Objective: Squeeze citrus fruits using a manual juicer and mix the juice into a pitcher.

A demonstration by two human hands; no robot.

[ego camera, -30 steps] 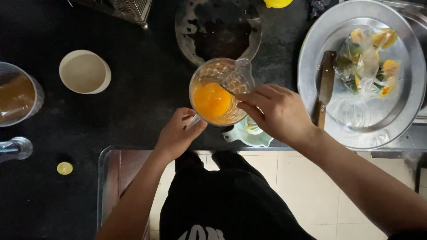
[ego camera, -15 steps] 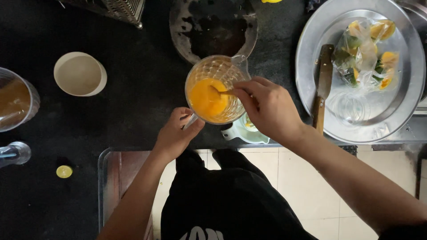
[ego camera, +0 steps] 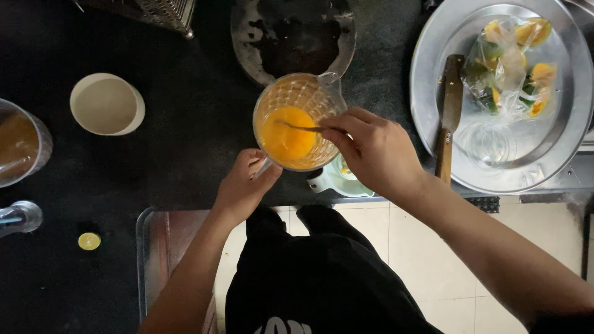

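Observation:
A clear patterned glass jug [ego camera: 298,93] with orange liquid [ego camera: 288,133] stands on the black counter near its front edge. My left hand [ego camera: 242,185] grips the jug's handle at its lower left. My right hand [ego camera: 371,148] hovers at the jug's right rim, pinching a thin metal spoon [ego camera: 297,127] whose end dips into the orange liquid.
A large steel tray [ego camera: 433,86] at right holds a knife [ego camera: 448,117], a bag of cut citrus [ego camera: 510,68] and a glass. A dark round pan [ego camera: 291,34] lies behind the jug. A cream bowl [ego camera: 106,104], a brown-liquid container [ego camera: 21,142] and a small lime half [ego camera: 89,241] are at left.
The spoon has swung through the orange liquid with my right hand, which shifted slightly left over the rim. My left hand stays on the handle.

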